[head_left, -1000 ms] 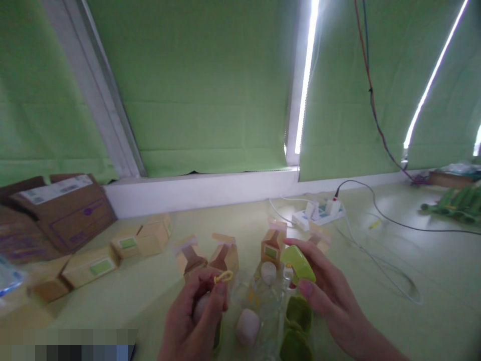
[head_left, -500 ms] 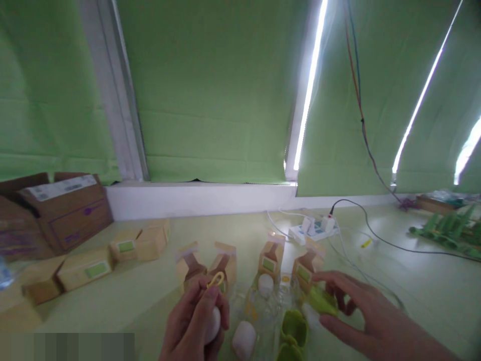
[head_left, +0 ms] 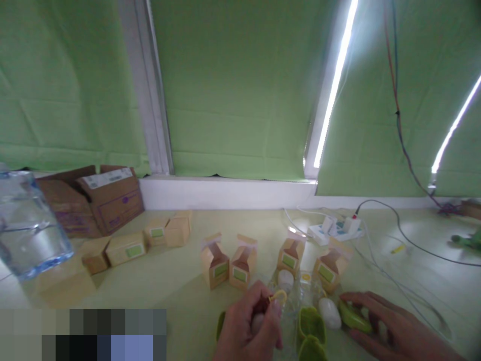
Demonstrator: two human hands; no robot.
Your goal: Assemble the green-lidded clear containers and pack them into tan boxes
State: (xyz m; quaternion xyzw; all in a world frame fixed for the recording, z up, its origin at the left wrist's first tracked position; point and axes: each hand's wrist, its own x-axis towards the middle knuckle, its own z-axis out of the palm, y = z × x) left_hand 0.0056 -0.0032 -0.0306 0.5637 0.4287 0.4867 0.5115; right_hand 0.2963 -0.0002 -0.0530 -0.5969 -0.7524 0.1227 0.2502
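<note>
Green blinds (head_left: pixel 240 100) hang behind a pale table (head_left: pixel 158 296); small tan cartons (head_left: pixel 291 253) stand near a white power strip (head_left: pixel 319 234); the left hand (head_left: pixel 248 328) is pinched closed on a yellow loop (head_left: pixel 280 295), knuckles up; well apart, the right hand (head_left: pixel 391 321) reaches in palm down, fingers and thumb closed about a green piece (head_left: pixel 353 317), just beside a white lump (head_left: pixel 329 314).

Left hand (head_left: pixel 246 327) pinches yellow loop (head_left: pixel 284 294); right (head_left: pixel 389 323) touches shell (head_left: pixel 353 317)

The green piece (head_left: pixel 353 317) looks like smooth plastic, the cartons (head_left: pixel 242 263) matt paperboard, the bottle (head_left: pixel 32 220) glossy clear plastic.
</note>
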